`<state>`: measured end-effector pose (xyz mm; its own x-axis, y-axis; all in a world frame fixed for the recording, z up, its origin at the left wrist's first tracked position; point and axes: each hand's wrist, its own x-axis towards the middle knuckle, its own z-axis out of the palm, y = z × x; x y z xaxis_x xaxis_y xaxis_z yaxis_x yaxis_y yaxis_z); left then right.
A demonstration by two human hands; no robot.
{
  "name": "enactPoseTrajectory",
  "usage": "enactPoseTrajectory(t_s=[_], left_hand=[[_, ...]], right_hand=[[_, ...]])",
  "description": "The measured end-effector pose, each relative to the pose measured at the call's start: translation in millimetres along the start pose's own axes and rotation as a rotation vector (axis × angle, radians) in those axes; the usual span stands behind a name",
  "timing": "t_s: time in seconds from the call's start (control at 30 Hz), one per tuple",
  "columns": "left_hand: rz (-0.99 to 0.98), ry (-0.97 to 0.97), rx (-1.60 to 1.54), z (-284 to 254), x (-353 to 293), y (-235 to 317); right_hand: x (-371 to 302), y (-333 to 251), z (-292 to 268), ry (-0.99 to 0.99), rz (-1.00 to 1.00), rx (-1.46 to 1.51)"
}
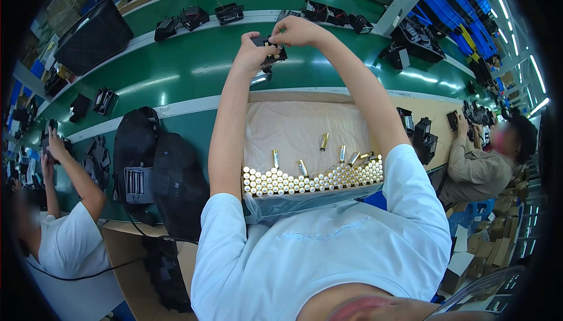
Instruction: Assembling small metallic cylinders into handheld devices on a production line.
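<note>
Both my arms reach over a cardboard box (305,96) to the green belt. My left hand (251,55) is closed round a small black battery-powered device (282,57), which has battery-like cylinders showing in it. Over the device's top, my right hand (296,31) has its fingers pinched together; what they hold, if anything, is hidden. Inside the box, many upright gold-and-white batteries (275,183) are packed along the near side. Several loose ones, such as a gold battery (324,141), lie on the brown paper lining (299,124).
Black devices (193,17) stand along the far ledge. Left of the box lie black bags (183,171) and a grey slotted case (138,184). Co-workers sit at left (70,239) and right (478,165). A black bin (417,39) stands at far right.
</note>
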<state>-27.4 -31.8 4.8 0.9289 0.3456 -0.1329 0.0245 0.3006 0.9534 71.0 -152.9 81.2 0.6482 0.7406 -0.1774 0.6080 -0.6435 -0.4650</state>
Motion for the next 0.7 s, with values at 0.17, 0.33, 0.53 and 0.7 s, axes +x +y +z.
enactPoseTrajectory(t_s=[0.17, 0.33, 0.53, 0.7], left_hand=[[0.013, 0.018, 0.003, -0.8, -0.4, 3.3], [0.137, 0.088, 0.076, -9.4, 2.4, -8.5], [0.243, 0.185, 0.363, -10.6, 17.9, -19.8], [0.291, 0.217, 0.609, -33.1, 33.4, -31.5]], right_hand=[[13.0, 14.0, 26.1, 0.378, -0.096, -0.072], [18.9, 23.8, 41.5, 0.141, 0.017, 0.569], [28.7, 47.9, 72.9, 0.085, 0.136, 1.048], [-0.2, 17.8, 76.0, 0.222, 0.117, 0.675]])
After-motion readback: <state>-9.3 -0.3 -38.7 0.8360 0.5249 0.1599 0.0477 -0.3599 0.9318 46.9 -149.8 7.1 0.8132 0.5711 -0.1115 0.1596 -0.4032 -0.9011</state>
